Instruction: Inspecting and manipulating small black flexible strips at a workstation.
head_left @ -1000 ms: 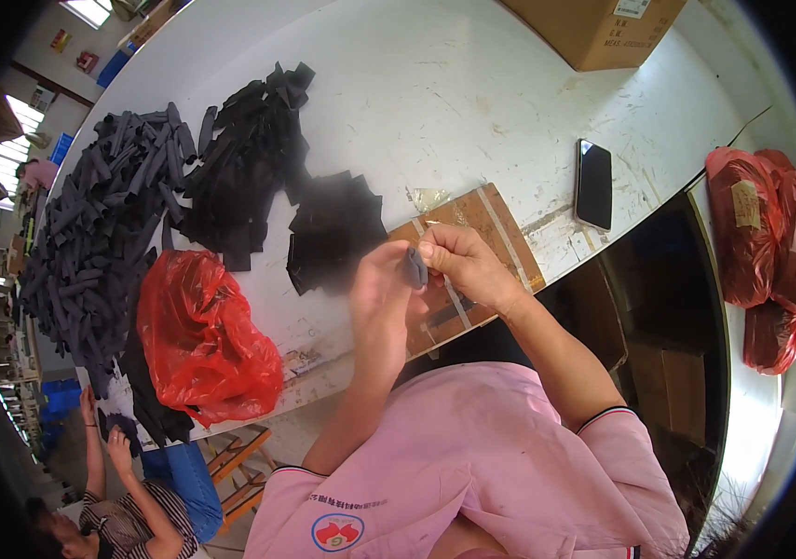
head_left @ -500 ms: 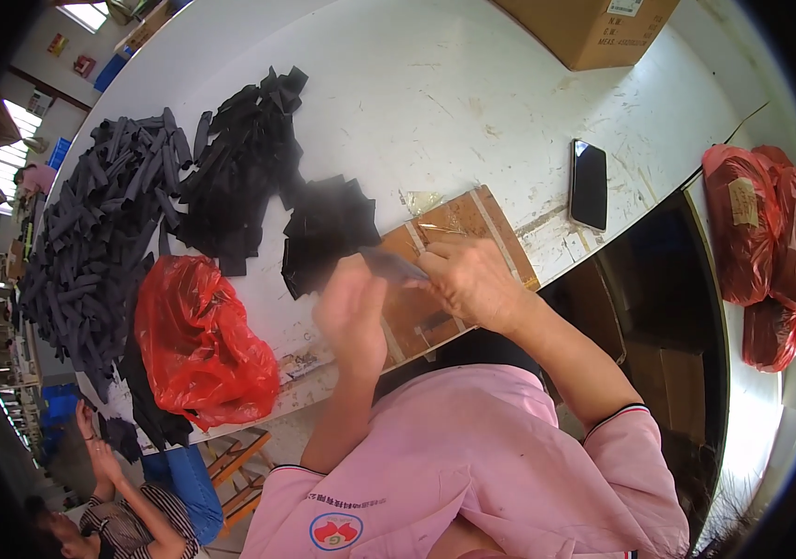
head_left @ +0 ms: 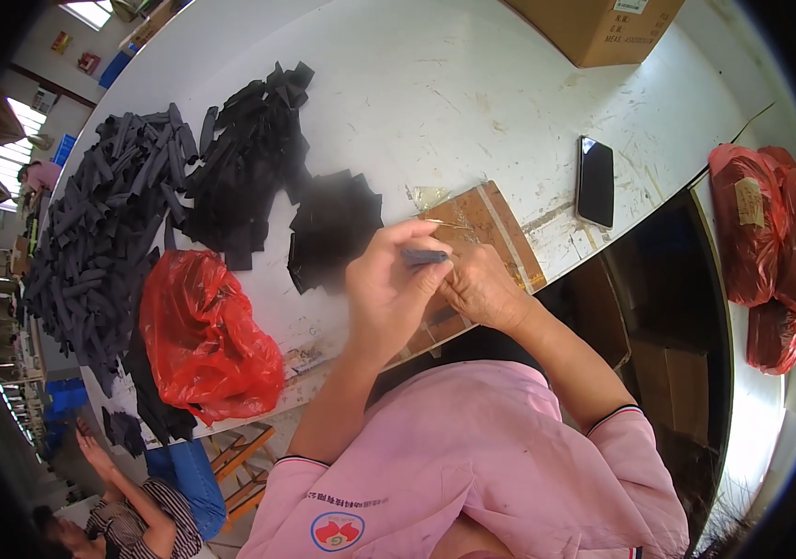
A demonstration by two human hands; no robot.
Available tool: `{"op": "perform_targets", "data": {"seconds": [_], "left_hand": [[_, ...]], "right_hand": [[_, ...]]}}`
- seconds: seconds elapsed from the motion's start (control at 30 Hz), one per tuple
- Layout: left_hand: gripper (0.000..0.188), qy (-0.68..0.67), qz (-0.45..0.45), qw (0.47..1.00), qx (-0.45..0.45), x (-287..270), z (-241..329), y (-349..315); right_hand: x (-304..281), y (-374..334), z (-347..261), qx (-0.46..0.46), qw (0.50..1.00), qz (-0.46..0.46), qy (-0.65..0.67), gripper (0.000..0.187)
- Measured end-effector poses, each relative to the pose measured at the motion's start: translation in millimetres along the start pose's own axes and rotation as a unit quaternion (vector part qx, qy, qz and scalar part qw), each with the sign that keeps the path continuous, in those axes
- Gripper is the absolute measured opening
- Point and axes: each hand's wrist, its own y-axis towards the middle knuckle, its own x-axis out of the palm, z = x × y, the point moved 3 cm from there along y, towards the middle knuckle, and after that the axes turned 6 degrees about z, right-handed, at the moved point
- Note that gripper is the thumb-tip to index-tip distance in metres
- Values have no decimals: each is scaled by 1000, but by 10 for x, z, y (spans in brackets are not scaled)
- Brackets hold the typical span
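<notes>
My left hand [head_left: 388, 293] is closed on a small dark grey cloth roll [head_left: 424, 256], which lies between its thumb and fingers. Right beside it, my right hand [head_left: 486, 289] has its fingers curled at the roll's right end; what they pinch is hidden. Both hands are above a brown wooden board [head_left: 505, 224] with pale strips, at the table's near edge. Just left of the board lies a stack of flat black cloth pieces [head_left: 334, 224]. Farther left are a heap of black cloth pieces [head_left: 249, 177] and a big pile of dark grey cloth rolls [head_left: 104, 242].
A crumpled red plastic bag [head_left: 207, 340] rests at the table's near left. A phone [head_left: 595, 182] lies right of the board, and a cardboard box [head_left: 593, 33] stands at the back. Red bags [head_left: 752, 228] sit far right. Another person [head_left: 142, 517] is at lower left.
My left hand has moved right and come up against my right hand. The dark piece that stretched between them now shows as a short roll in my left fingers.
</notes>
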Motion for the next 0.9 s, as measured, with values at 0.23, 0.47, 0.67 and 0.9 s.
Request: {"op": "perform_targets", "data": {"seconds": [0.23,0.47,0.67,0.9], "left_hand": [[17,-150,53,980,117,-140,77,-1],[12,-318,99,943,-4,-297,-114,-58],[14,-82,71,994,-11,-263,157,54],[6,54,1,990,128,-376,206,165]], "right_hand": [[-262,211,-236,-5,999,-20,-31,29],[-87,138,-188,-44,996,-5,-82,31],[-132,115,-236,-37,994,1,-99,31],[-240,191,-285,-22,999,-17,-42,29]]}}
